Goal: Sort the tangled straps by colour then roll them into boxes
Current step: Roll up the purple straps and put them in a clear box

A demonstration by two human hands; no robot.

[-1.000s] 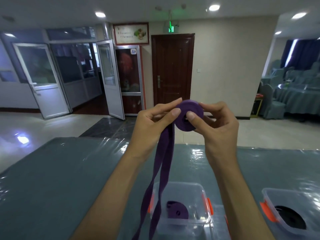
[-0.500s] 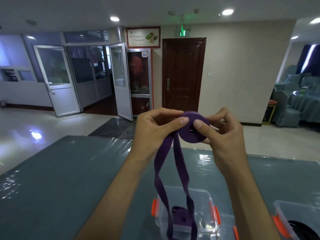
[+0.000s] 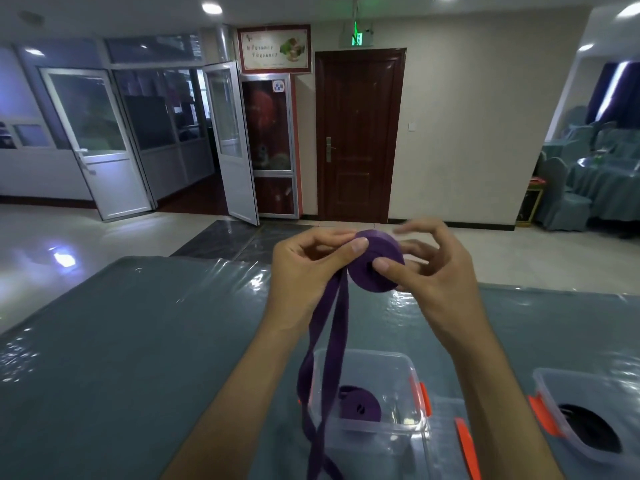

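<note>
Looked soft, light and limp: purple strap [image 3: 375, 263] wound into a flat coil, held up in the air above the worktop [image 3: 138, 341], with two loose tails [image 3: 332, 341] hanging from the coil's left edge down past the near clear box [image 3: 412, 420] and out of view. Pinched at the coil face by the right hand [image 3: 436, 271], thumb on the centre and at least one finger behind, other fingers blurred. Gripped at the coil's upper left rim by the left hand [image 3: 304, 271], thumb pressed on the outer wrap where the tails left it. Judged likely to spring loose if the centre pinch slackened; best taken flat across both faces, with the tails kept under slight tension. Below the coil, an open box already holding one rolled purple strap [image 3: 360, 407], room beside that roll for a second. Right of that box, another clear box [image 3: 554, 410] with a black roll [image 3: 588, 431] inside, orange clips on both. Plenty of bare, glossy worktop left of the coil; far worktop edge just beyond it, floor behind. Risk judged: hanging tails snagging the box rim.
</note>
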